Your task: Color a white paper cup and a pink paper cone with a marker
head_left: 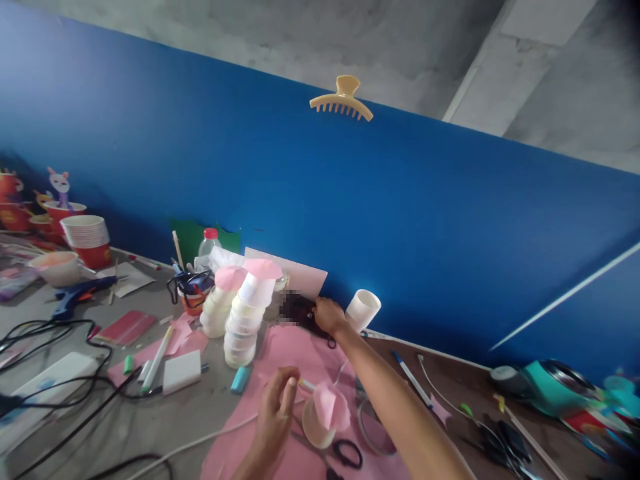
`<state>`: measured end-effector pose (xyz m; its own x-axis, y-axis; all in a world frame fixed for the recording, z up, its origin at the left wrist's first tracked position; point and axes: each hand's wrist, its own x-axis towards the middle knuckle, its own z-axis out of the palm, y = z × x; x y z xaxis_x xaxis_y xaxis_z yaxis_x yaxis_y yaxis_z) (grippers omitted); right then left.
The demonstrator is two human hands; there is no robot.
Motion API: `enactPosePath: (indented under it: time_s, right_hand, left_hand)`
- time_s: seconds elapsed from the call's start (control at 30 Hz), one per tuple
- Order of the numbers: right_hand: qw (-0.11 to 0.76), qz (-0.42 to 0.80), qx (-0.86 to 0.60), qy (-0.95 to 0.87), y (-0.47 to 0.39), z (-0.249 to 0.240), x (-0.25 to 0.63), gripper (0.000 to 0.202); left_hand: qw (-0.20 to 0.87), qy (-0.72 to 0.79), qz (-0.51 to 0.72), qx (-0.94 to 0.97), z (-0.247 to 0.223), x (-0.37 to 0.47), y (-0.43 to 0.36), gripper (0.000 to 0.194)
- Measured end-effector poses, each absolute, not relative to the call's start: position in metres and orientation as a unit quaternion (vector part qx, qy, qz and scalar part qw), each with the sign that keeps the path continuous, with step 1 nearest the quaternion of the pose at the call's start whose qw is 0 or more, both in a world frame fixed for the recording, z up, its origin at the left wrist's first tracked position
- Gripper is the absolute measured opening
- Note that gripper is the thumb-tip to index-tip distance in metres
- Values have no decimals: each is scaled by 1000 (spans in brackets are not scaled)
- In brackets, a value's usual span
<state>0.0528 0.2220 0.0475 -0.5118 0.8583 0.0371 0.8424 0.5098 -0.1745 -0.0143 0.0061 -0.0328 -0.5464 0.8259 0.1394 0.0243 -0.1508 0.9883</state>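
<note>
My right hand reaches to the foot of the blue partition, its fingers closed on a dark phone that leans there; part of the phone is blurred. Lower and to the left, my left hand hovers over pink paper with loosely curved fingers and nothing visible in them. Just right of it a paper cup carries a pink paper flower. Scissors with black handles and a roll of tape lie close to the cup, the tape partly behind my right forearm.
Stacked white cups topped with pink paper stand left of the phone. A white cup stands by the partition. Leftward are a blue glue gun, cables, markers and stacked paper cups. A yellow hair clip hangs on the partition.
</note>
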Motion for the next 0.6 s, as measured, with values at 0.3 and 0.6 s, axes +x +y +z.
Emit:
enactPosePath:
  time_s: [0.3, 0.6]
  right_hand:
    - [145, 173, -488, -843, 235, 35, 58, 23]
    - [363, 289, -507, -726, 229, 47, 82, 30]
  left_hand:
    - [329, 571, 675, 331, -27, -15, 5, 50]
    - [345, 569, 695, 271, -18, -24, 8, 56]
